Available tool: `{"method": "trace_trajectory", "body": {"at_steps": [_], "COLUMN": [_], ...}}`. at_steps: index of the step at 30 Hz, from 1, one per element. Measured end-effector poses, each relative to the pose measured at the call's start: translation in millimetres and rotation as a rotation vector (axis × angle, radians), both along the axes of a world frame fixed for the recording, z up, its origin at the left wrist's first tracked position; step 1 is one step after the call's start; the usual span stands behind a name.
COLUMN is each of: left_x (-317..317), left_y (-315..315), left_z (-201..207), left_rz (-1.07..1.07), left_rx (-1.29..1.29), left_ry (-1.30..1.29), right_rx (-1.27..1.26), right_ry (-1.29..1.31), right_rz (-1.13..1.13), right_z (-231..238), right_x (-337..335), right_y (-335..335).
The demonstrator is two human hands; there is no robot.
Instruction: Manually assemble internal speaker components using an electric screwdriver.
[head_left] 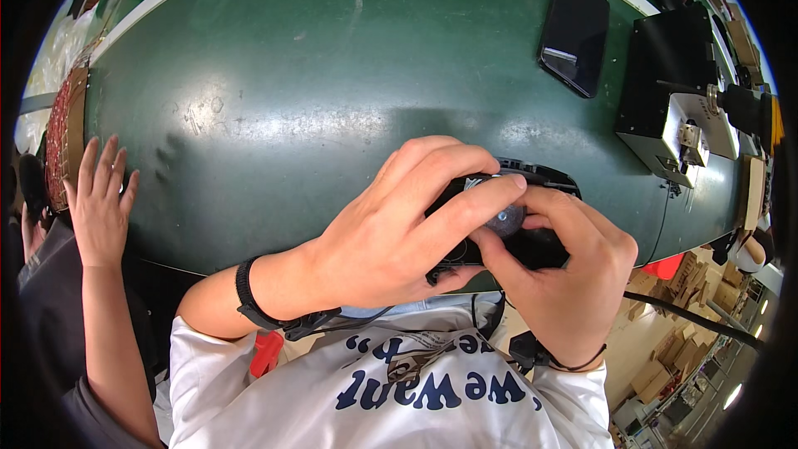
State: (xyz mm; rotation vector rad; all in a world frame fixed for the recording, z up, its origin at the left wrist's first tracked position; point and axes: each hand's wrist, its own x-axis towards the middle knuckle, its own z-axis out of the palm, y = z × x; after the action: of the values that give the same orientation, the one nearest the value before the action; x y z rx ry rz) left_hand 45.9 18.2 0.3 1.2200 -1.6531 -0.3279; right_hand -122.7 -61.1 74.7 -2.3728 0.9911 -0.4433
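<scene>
Close to the table's near edge, a black plastic housing (544, 247) sits between my two hands. A round dark-grey part (507, 220) with a small bluish spot in its middle lies at the housing. My left hand (407, 220) reaches over the housing from the left, its fingers bent and closed around the housing and the top of the round part. From the right, my right hand (573, 262) grips the round part with closed thumb and fingers. Much of the housing and the round part is hidden behind my fingers.
A black phone (574, 33) lies on the green table (332, 58) at the far right. Beside it stands a black boxy machine (665, 75) with a metal fixture. At left, a co-worker's hand (101, 208) rests near a carton of red wires (71, 133).
</scene>
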Motion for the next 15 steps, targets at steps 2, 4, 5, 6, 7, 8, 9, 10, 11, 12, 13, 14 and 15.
{"method": "trace_trajectory", "body": {"at_steps": [2, 4, 5, 6, 7, 8, 9, 10, 11, 12, 13, 14, 15], "left_x": [0.6, 0.2, -0.2, -0.5, -0.4, 0.1, 0.8, 1.9, 3.4, 3.9, 3.7, 3.5, 3.4], "left_y": [0.6, 1.1, 1.5, 1.6, 2.2, 3.2, 3.9, 4.9, 6.4, 6.5, 5.4, 4.4, 3.9], "left_z": [-0.7, -0.4, 0.3, 1.0, 1.8, 2.8, 3.7, 5.2, 6.7, 7.5, 10.5, 13.4, 14.8], "left_rz": [-0.001, -0.001, -0.002, -0.003, -0.005, -0.007, -0.007, -0.006, -0.011, -0.023, -0.037, -0.05, -0.051], "left_rx": [-0.001, -0.001, 0.011, 0.021, 0.022, 0.05, 0.078, 0.078, 0.112, 0.141, 0.131, 0.142, 0.159], "left_ry": [-0.003, -0.006, -0.005, -0.005, -0.005, -0.027, -0.048, -0.049, -0.066, -0.081, -0.077, -0.096, -0.127], "right_rx": [-0.001, -0.001, 0.015, 0.03, 0.03, 0.018, 0.004, 0.005, 0.071, 0.131, 0.043, -0.108, -0.225], "right_ry": [-0.001, -0.002, -0.001, 0.0, -0.001, -0.012, -0.022, -0.023, -0.107, -0.188, -0.266, -0.398, -0.484], "right_rz": [0.0, 0.0, -0.007, -0.016, -0.018, -0.018, -0.016, -0.015, -0.059, -0.11, -0.169, -0.191, -0.156], "right_z": [-0.5, -0.2, 0.2, 0.7, 1.1, 1.5, 2.3, 7.8, 17.7, 27.2, 38.0, 41.4, 43.8], "right_x": [0.2, 0.1, 0.3, 0.3, -0.4, -1.3, -2.1, -4.7, -9.9, -17.8, -29.9, -42.1, -58.5], "right_y": [0.3, 0.8, 1.4, 1.8, 1.9, 1.9, 1.2, -0.9, -5.0, -8.9, -12.4, -20.0, -38.8]}}
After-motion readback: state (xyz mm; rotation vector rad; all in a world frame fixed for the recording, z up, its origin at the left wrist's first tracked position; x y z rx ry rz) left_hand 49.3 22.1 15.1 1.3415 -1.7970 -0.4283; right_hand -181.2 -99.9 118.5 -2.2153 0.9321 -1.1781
